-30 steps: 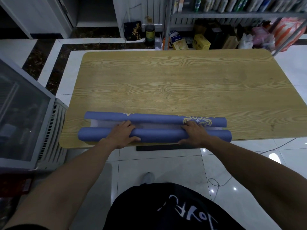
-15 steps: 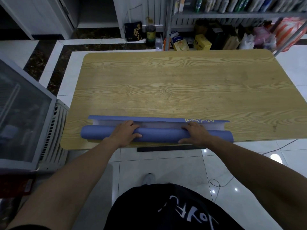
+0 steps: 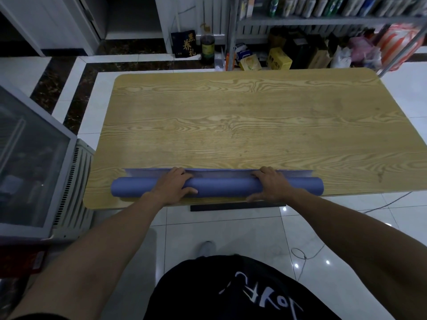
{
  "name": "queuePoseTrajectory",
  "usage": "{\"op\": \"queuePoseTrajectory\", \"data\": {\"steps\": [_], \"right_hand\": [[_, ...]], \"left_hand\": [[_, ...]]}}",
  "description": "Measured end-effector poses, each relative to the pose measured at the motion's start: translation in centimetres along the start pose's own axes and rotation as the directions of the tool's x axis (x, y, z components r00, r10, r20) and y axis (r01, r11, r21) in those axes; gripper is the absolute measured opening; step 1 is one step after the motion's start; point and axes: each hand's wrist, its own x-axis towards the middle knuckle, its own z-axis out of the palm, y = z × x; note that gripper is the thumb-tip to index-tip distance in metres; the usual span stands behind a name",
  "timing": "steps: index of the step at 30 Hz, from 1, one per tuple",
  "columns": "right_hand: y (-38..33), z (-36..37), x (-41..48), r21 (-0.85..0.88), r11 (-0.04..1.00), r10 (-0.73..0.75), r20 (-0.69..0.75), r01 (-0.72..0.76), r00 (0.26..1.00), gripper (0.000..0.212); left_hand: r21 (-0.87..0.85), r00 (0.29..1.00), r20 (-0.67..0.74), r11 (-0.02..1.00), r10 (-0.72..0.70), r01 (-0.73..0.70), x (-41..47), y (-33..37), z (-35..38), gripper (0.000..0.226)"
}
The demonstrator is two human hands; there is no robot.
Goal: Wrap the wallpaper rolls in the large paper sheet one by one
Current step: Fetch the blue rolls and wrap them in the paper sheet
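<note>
Left grip point(image 3: 172, 188) and right grip point(image 3: 272, 186) are both closed around the blue roll point(image 3: 224, 187). On each grip the fingers curve over the top of the roll to its far side, and the thumb lies against the near side.

Position of the work:
- The blue roll lies flat on the table point(image 3: 231, 121), parallel to the near edge and just inside it.
- The left grip holds the roll left of its middle. The right grip holds it right of its middle. Both ends of the roll project past the grips.
- The contents of the roll are not visible. Only the blue outer surface shows.
- A narrow loose strip of the paper sheet point(image 3: 219, 174) lies flat on the table directly behind the roll and touches it. The strip shows a pale face with a thin blue far edge.
- The fingertips of both grips reach this strip.

Surroundings:
- The table has a light wood-grain top with rounded corners.
- A glass-fronted cabinet point(image 3: 34, 172) stands on the floor to the left of the table, near its corner.
- A metal shelf rack point(image 3: 323, 18) carrying bottles stands beyond the far edge of the table. Cartons point(image 3: 278, 59) and bags rest on the floor beneath it.
- A thin cable point(image 3: 302, 257) lies on the white tiled floor at the right, close to the person.
</note>
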Motion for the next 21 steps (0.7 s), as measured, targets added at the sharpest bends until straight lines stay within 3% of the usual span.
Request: {"op": "queuePoseTrajectory", "data": {"steps": [4, 6, 9, 12, 17, 21], "right_hand": [[0.26, -0.01, 0.09, 0.049, 0.999, 0.014, 0.021, -0.015, 1.0, 0.068], [0.2, -0.3, 0.2, 0.034, 0.999, 0.022, 0.06, -0.024, 0.998, 0.06], [0.21, -0.49, 0.3, -0.022, 1.0, 0.019, 0.075, -0.017, 0.997, 0.059], [0.07, -0.47, 0.32, -0.084, 0.996, 0.012, 0.071, -0.006, 0.997, 0.059], [-0.11, -0.37, 0.47, 0.033, 0.998, 0.059, 0.003, -0.059, 0.998, 0.042], [0.12, -0.39, 0.69, 0.046, 0.998, 0.033, -0.059, -0.031, 0.998, 0.041]], "left_hand": [[-0.049, 0.998, -0.034, 0.998, -0.048, 0.046, -0.19, 0.28, -0.16, 0.044], [-0.057, 0.999, -0.029, 0.998, -0.032, 0.03, -0.39, 0.25, 0.14, 0.053], [-0.038, 0.999, -0.043, 0.999, 0.018, -0.019, -0.45, 0.09, 0.6, 0.069], [-0.059, 0.996, -0.086, 0.998, 0.014, -0.019, -0.15, 0.2, 0.42, 0.066], [0.029, 0.997, -0.076, 1.0, -0.004, 0.006, 0.38, 0.29, 0.07, 0.056], [-0.074, 0.991, -0.131, 0.997, 0.005, -0.015, 0.26, -0.37, 0.65, 0.067]]}}
